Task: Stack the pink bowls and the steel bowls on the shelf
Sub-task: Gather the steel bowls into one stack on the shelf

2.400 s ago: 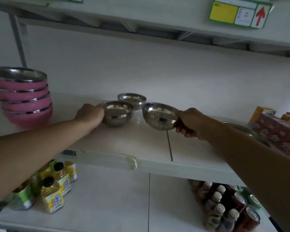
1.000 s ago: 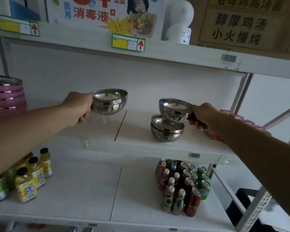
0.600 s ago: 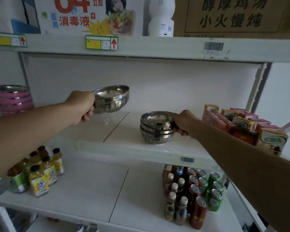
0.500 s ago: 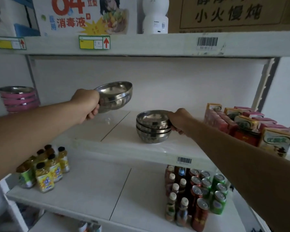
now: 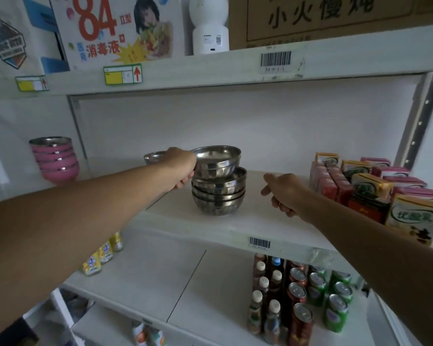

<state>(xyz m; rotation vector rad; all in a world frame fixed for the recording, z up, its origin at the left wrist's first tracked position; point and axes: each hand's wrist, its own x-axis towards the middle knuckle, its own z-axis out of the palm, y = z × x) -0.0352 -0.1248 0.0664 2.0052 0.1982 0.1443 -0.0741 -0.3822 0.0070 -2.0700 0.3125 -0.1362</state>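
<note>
White shelf (image 5: 235,221) holds a stack of steel bowls (image 5: 218,193) in the middle. Left hand (image 5: 183,168) grips one more steel bowl (image 5: 216,161) by its rim, right over the stack. Right hand (image 5: 285,193) is beside the stack, loosely curled and holding nothing. Pink bowls (image 5: 55,158) sit stacked far left. Another small steel bowl (image 5: 154,157) rests behind the left hand.
</note>
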